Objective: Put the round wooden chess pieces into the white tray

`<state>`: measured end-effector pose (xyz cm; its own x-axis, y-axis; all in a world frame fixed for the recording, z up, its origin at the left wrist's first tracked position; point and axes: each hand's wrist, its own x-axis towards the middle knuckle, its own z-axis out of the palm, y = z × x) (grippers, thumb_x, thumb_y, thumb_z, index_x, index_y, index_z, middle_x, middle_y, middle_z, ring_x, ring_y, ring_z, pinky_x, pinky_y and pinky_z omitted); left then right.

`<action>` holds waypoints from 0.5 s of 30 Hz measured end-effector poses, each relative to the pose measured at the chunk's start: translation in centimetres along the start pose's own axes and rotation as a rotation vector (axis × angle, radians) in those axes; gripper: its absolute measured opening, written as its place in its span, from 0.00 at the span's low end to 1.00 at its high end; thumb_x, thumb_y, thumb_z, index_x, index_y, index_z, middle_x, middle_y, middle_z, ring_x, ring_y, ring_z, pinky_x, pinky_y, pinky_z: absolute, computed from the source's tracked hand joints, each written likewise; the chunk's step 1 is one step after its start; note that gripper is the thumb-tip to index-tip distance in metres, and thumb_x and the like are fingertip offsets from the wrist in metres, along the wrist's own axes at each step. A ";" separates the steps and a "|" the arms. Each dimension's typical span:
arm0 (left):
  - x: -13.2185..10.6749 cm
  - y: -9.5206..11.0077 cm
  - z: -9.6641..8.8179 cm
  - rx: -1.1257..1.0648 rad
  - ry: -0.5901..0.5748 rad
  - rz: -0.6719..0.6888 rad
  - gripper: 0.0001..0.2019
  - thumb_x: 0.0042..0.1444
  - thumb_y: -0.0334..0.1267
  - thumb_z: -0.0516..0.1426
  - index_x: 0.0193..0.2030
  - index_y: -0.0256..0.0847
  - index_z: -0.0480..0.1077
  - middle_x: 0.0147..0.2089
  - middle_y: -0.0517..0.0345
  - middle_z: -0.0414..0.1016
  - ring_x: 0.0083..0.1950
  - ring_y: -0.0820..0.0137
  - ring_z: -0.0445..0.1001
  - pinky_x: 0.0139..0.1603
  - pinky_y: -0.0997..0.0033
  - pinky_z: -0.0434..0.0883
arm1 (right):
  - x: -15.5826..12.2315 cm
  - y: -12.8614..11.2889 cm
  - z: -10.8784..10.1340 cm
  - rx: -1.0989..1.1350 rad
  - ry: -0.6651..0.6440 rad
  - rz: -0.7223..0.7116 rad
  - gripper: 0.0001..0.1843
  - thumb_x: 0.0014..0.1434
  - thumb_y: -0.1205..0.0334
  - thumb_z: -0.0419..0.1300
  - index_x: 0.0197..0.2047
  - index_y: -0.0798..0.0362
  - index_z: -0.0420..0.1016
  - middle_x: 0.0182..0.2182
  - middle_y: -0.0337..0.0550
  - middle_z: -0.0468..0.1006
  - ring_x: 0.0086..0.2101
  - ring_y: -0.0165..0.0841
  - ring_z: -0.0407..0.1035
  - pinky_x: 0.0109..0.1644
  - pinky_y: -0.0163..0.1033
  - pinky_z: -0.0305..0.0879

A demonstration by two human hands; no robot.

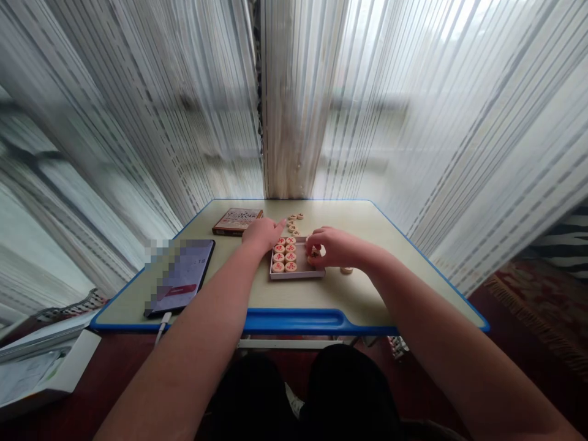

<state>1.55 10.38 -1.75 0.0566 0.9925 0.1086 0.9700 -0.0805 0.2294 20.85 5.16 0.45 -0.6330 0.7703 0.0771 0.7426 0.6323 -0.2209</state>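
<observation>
A shallow white box (pixel 296 274) stands on the desk, holding several round wooden xiangqi pieces (pixel 285 254) with red characters in tight rows on its left side. My right hand (pixel 333 248) is over the box's right side, its fingers pinching a piece (pixel 315 252). My left hand (pixel 261 235) rests just left of the box, fingers extended and holding nothing. Its index fingertip points toward a loose line of several pieces (pixel 293 223) beyond the box. One more piece (pixel 346 270) lies flat on the desk below my right wrist.
A cream desk (pixel 349 294) with a blue edge holds a patterned game box (pixel 237 221) at the far left and a phone (pixel 181 277) with a white cable at the near left. Sheer striped curtains rise behind the desk. Papers lie low at the left.
</observation>
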 end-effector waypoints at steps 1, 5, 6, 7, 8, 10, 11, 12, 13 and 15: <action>0.0 0.0 0.0 -0.003 0.008 -0.001 0.34 0.57 0.60 0.37 0.32 0.40 0.77 0.37 0.44 0.78 0.42 0.58 0.75 0.41 0.64 0.69 | 0.0 0.0 0.0 -0.004 -0.001 0.002 0.07 0.46 0.63 0.62 0.32 0.52 0.76 0.32 0.44 0.72 0.36 0.35 0.66 0.39 0.37 0.63; 0.0 0.0 -0.1 -0.014 0.011 -0.003 0.34 0.58 0.59 0.35 0.33 0.40 0.77 0.38 0.44 0.78 0.43 0.58 0.75 0.42 0.63 0.69 | 0.0 -0.2 -0.1 -0.003 -0.020 0.008 0.13 0.44 0.62 0.63 0.36 0.52 0.75 0.33 0.44 0.72 0.36 0.35 0.65 0.38 0.38 0.63; 0.0 0.1 -0.1 -0.013 0.005 -0.003 0.34 0.58 0.59 0.35 0.33 0.40 0.77 0.38 0.44 0.78 0.43 0.57 0.75 0.42 0.63 0.69 | 0.0 -0.2 0.0 -0.006 -0.027 0.010 0.13 0.44 0.62 0.63 0.36 0.52 0.75 0.33 0.44 0.72 0.36 0.36 0.65 0.38 0.38 0.63; -0.1 0.1 -0.2 -0.011 0.000 -0.001 0.34 0.58 0.59 0.35 0.34 0.40 0.77 0.38 0.44 0.78 0.42 0.57 0.75 0.42 0.62 0.69 | 0.0 -0.2 0.0 -0.011 -0.033 0.013 0.13 0.44 0.63 0.63 0.37 0.51 0.75 0.34 0.44 0.72 0.37 0.36 0.65 0.38 0.38 0.63; 0.0 0.1 -0.1 -0.009 -0.002 0.000 0.34 0.58 0.59 0.35 0.33 0.40 0.77 0.38 0.44 0.78 0.42 0.57 0.75 0.42 0.62 0.69 | 0.0 -0.2 0.1 -0.016 -0.036 0.016 0.13 0.44 0.63 0.63 0.37 0.51 0.74 0.34 0.45 0.72 0.37 0.36 0.65 0.38 0.38 0.63; 0.0 0.1 -0.1 -0.009 0.000 0.001 0.35 0.58 0.59 0.35 0.34 0.39 0.77 0.38 0.43 0.78 0.42 0.57 0.75 0.41 0.62 0.69 | 0.0 -0.2 0.2 -0.022 -0.033 0.019 0.14 0.44 0.64 0.63 0.37 0.51 0.74 0.35 0.45 0.72 0.38 0.37 0.65 0.39 0.38 0.64; 0.0 0.1 -0.1 -0.009 0.004 0.002 0.35 0.58 0.59 0.35 0.34 0.39 0.77 0.38 0.43 0.78 0.42 0.57 0.75 0.41 0.62 0.69 | 0.1 -0.1 0.2 -0.022 -0.025 0.020 0.14 0.44 0.64 0.62 0.38 0.51 0.74 0.35 0.45 0.71 0.38 0.37 0.66 0.39 0.38 0.64; 0.0 0.1 -0.1 -0.008 0.007 0.002 0.35 0.58 0.59 0.35 0.34 0.39 0.77 0.38 0.43 0.78 0.42 0.57 0.75 0.42 0.62 0.69 | 0.1 -0.1 0.3 -0.021 -0.017 0.019 0.14 0.44 0.64 0.62 0.38 0.51 0.74 0.36 0.45 0.71 0.39 0.37 0.66 0.40 0.38 0.64; 0.0 0.1 -0.1 -0.008 0.009 0.001 0.35 0.58 0.59 0.35 0.35 0.39 0.77 0.38 0.43 0.78 0.43 0.57 0.75 0.42 0.62 0.69 | 0.1 -0.1 0.3 -0.021 -0.009 0.018 0.14 0.44 0.64 0.62 0.38 0.51 0.74 0.36 0.45 0.71 0.39 0.37 0.66 0.40 0.39 0.64; 0.1 0.0 -0.1 -0.009 0.009 0.001 0.35 0.58 0.58 0.35 0.34 0.40 0.77 0.38 0.44 0.78 0.43 0.57 0.75 0.42 0.63 0.69 | 0.1 0.0 0.4 -0.020 -0.001 0.018 0.14 0.44 0.65 0.62 0.38 0.51 0.73 0.36 0.45 0.71 0.39 0.37 0.66 0.41 0.39 0.64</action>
<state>1.55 10.43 -1.60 0.0550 0.9916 0.1174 0.9679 -0.0818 0.2375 20.71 5.24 0.10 -0.6198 0.7814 0.0721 0.7579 0.6199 -0.2031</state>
